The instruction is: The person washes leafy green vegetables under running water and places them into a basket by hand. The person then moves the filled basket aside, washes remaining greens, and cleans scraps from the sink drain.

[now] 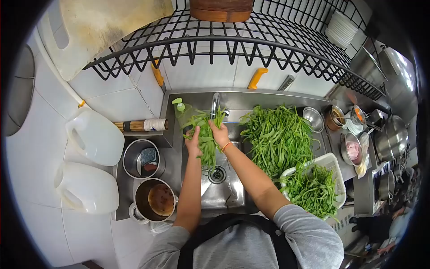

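Left hand: fingers curled in, gripping 1 side of a leafy green bunch. Right hand: also closed on the same bunch, other side, orange band on wrist. Bunch is held over the sink, just by the faucet; can't tell if water is running. Drain below. Soap bottle with green pump, just left of the bunch. Right of sink: big greens pile, plus a white basket with more greens, nearer the person. Metal bowl beside the pile's far right. Left surface: 2 metal pots, 1 with a dark block inside, 1 with brown residue. Farther left, 2 white jugs. Above: black wire rack, white plates stacked at its right end.
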`<move>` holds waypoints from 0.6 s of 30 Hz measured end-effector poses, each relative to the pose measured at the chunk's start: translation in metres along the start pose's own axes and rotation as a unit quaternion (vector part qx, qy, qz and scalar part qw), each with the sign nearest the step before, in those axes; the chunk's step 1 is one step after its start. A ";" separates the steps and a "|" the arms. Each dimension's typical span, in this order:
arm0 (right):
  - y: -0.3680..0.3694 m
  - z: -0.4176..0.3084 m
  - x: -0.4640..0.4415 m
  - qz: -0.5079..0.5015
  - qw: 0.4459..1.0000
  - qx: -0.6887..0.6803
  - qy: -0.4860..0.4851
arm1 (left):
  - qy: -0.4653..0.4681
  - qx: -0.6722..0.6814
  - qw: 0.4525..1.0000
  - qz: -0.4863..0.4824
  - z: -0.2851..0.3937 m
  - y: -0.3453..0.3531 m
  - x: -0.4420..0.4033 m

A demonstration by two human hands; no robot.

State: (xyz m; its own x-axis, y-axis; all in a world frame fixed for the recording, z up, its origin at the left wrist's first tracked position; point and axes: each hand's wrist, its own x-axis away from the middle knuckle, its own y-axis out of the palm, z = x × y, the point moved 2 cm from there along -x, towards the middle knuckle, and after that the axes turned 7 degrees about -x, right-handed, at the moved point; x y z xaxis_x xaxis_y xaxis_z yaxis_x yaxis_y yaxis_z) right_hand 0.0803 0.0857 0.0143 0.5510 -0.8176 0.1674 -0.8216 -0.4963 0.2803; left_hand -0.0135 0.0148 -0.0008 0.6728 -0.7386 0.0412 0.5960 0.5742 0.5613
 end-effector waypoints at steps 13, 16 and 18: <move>-0.023 -0.015 0.013 0.031 0.969 0.208 -0.129 | -0.139 -0.109 0.973 -0.149 0.002 0.049 0.019; -0.017 -0.024 0.003 -0.033 0.923 0.358 -0.139 | -0.082 -0.036 0.993 -0.073 -0.005 0.037 0.013; -0.015 -0.028 -0.003 -0.035 0.945 0.313 -0.093 | -0.042 0.009 0.999 0.018 -0.001 0.025 0.009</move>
State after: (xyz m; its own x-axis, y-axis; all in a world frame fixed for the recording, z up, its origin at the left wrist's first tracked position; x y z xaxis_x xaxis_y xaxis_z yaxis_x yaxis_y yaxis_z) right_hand 0.0950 0.1043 0.0360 0.6202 -0.7843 -0.0157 -0.7411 -0.5793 -0.3393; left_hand 0.0083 0.0228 0.0128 0.6537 -0.7453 0.1313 0.5636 0.5952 0.5728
